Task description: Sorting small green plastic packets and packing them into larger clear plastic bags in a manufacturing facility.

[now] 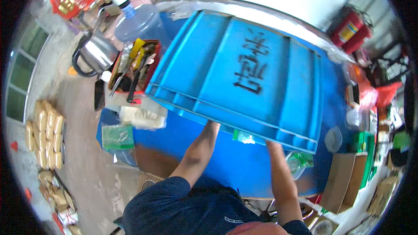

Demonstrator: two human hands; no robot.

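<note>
A large blue plastic crate (257, 78), with dark marker strokes on its ribbed face, is tilted in front of me over the blue tabletop (191, 139). My left hand (214, 126) reaches under the crate's near edge, left of its middle, and my right hand (274, 146) does the same further right. Both hold the crate, though its edge hides their fingers. Between my forearms, a clear plastic piece with green (244, 136) pokes out below the edge. Close to my right forearm lies a clear and green package (299, 163).
Left of the crate stand a red box of tools (150, 58), a steel kettle (96, 52) and a clear water jug (141, 22). A green packet (117, 137) lies at the table's left end. An open cardboard box (344, 182) is at the right.
</note>
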